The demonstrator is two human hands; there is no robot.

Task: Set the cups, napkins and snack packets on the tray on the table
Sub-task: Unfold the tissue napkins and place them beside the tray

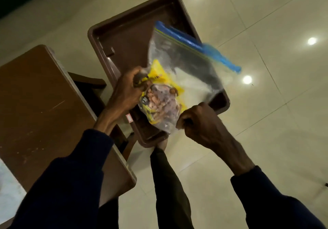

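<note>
A clear zip bag [186, 65] with a blue seal strip hangs over a brown plastic tray [124, 38]. Inside the bag I see a yellow snack packet [159, 97] and something white, perhaps napkins [191, 83]. My left hand [124, 92] grips the bag's lower left corner. My right hand [200, 122] is closed on its bottom edge at the right. The bag is tilted, with its blue seal pointing away from me, and it is blurred. The tray holds nothing that I can see; no cups are visible.
A brown wooden table [44, 104] stands to the left, with a chair [92, 83] tucked beside it. The tray seems to rest on a low stand above a glossy tiled floor [266, 122]. My dark-trousered leg [168, 184] is below the tray.
</note>
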